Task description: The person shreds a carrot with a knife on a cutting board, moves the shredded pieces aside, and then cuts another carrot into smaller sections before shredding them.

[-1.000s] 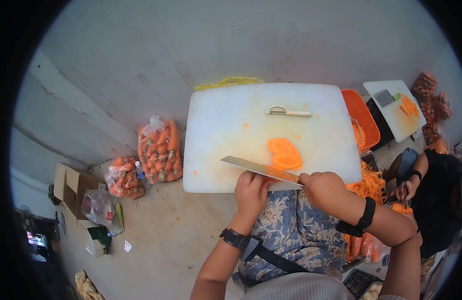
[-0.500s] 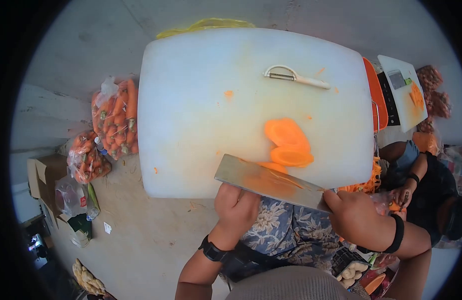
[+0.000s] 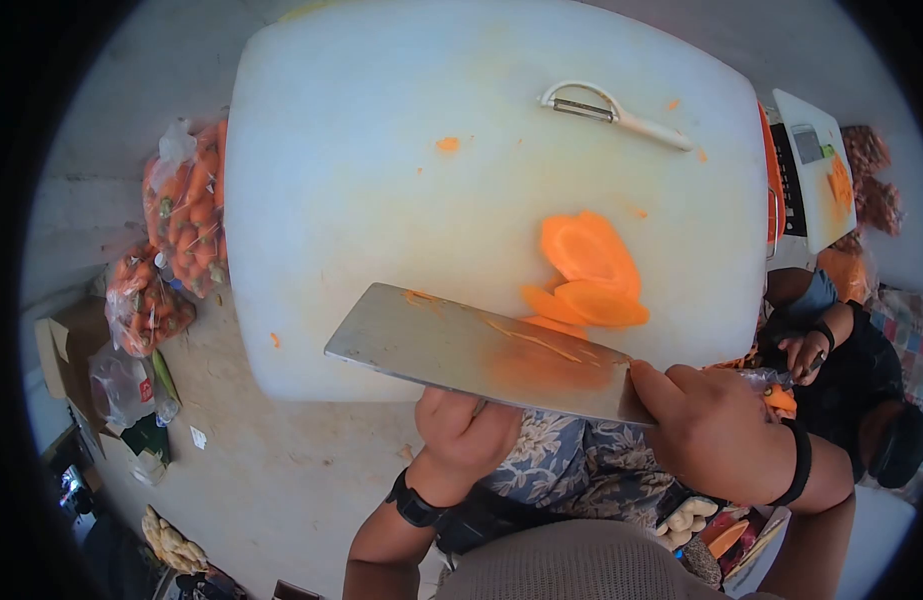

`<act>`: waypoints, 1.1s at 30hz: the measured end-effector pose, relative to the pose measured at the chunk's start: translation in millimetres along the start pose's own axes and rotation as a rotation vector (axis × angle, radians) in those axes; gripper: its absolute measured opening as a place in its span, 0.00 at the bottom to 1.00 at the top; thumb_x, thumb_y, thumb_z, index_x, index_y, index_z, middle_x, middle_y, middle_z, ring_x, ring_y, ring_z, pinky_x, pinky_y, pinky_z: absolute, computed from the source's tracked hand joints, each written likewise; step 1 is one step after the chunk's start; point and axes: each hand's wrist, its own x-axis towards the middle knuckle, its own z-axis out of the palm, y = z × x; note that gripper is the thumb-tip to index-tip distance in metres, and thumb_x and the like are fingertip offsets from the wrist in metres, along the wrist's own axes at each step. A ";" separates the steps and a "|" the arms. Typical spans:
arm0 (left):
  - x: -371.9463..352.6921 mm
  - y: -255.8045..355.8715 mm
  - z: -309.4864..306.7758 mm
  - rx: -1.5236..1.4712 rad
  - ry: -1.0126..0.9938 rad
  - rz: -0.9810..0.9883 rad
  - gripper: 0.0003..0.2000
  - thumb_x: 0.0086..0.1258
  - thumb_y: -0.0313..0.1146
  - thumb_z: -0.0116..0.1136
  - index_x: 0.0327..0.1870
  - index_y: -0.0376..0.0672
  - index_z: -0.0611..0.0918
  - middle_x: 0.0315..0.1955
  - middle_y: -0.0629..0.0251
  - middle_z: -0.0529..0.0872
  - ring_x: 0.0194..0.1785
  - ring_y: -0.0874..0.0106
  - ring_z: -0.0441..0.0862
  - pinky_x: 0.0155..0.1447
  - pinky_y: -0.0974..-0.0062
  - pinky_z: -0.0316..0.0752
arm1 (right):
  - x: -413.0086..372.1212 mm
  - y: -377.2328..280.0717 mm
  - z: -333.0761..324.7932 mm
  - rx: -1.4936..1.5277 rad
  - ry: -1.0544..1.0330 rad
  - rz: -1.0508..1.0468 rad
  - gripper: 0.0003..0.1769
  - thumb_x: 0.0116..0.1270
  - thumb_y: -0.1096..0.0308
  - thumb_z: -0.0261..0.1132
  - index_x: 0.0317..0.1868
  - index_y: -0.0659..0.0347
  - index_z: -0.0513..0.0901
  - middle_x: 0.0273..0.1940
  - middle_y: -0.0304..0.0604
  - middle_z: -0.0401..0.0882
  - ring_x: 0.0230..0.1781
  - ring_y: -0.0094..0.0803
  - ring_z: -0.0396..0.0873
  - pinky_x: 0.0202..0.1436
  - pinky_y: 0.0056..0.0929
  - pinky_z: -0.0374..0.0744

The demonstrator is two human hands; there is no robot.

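Observation:
A wide cleaver (image 3: pixel 481 350) lies slantwise over the near edge of the white cutting board (image 3: pixel 361 180), its blade smeared with orange. My right hand (image 3: pixel 696 425) is wrapped round its handle end, thumb and finger against the blade. My left hand (image 3: pixel 466 430) is closed under the blade's lower edge; what its fingers hold is hidden by the blade. Just beyond the blade lie several orange carrot slices (image 3: pixel 591 255), partly overlapping. A white peeler (image 3: pixel 621 118) rests on the far right part of the board.
Bags of carrots (image 3: pixel 191 215) stand on the floor at left, near an open cardboard box (image 3: pixel 66 350). At right a co-worker's hand (image 3: pixel 806 355) is near a carrot. Beyond it are a second cutting board (image 3: pixel 816 200) and an orange container (image 3: pixel 771 180).
The board appears larger and shifted in view. The cleaver's blade has come up closer to the camera, showing more of its flat side. Another slice now shows beside the pile.

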 end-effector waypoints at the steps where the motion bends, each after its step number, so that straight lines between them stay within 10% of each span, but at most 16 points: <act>1: 0.4 -0.6 -0.5 -0.018 -0.019 -0.007 0.13 0.47 0.20 0.68 0.36 0.43 0.87 0.38 0.63 0.86 0.42 0.61 0.84 0.48 0.67 0.79 | -7.0 -4.6 -5.3 -0.038 0.007 0.004 0.19 0.49 0.72 0.64 0.44 0.67 0.76 0.20 0.40 0.70 0.15 0.34 0.75 0.16 0.32 0.71; 14: -14.9 0.4 -3.6 -0.323 -0.056 -0.304 0.11 0.50 0.20 0.64 0.36 0.42 0.87 0.40 0.62 0.87 0.42 0.59 0.85 0.50 0.64 0.79 | -21.1 3.4 -7.4 -0.017 -0.061 0.028 0.22 0.51 0.71 0.65 0.48 0.71 0.76 0.21 0.40 0.69 0.16 0.33 0.73 0.17 0.32 0.69; 16: -21.2 -4.1 -4.4 -0.171 -0.274 -0.248 0.15 0.56 0.25 0.68 0.46 0.40 0.84 0.47 0.57 0.83 0.47 0.55 0.83 0.54 0.63 0.77 | -10.2 4.5 -1.9 -0.020 -0.067 0.037 0.19 0.53 0.71 0.64 0.45 0.69 0.76 0.21 0.41 0.69 0.16 0.34 0.73 0.16 0.32 0.70; 19: -1.8 -6.4 -4.7 -0.021 -0.089 0.071 0.13 0.53 0.21 0.66 0.42 0.37 0.84 0.46 0.57 0.82 0.47 0.54 0.82 0.52 0.62 0.77 | 10.7 2.4 3.7 -0.035 -0.062 0.041 0.13 0.57 0.70 0.64 0.40 0.66 0.74 0.20 0.42 0.70 0.15 0.36 0.74 0.16 0.34 0.71; 29: -6.6 -2.2 -0.8 -0.013 -0.033 0.020 0.14 0.54 0.19 0.65 0.44 0.37 0.84 0.46 0.57 0.81 0.47 0.56 0.82 0.51 0.64 0.77 | 16.2 -7.3 1.8 0.005 0.011 0.027 0.12 0.54 0.71 0.64 0.39 0.64 0.75 0.19 0.42 0.70 0.15 0.37 0.75 0.16 0.33 0.72; 33: -42.1 1.3 11.5 -0.478 -0.116 -0.543 0.11 0.52 0.22 0.67 0.37 0.39 0.87 0.45 0.58 0.84 0.44 0.61 0.84 0.50 0.66 0.79 | -10.6 -13.9 -9.4 -0.038 0.048 -0.001 0.20 0.49 0.73 0.63 0.45 0.70 0.77 0.21 0.41 0.70 0.15 0.33 0.74 0.16 0.30 0.71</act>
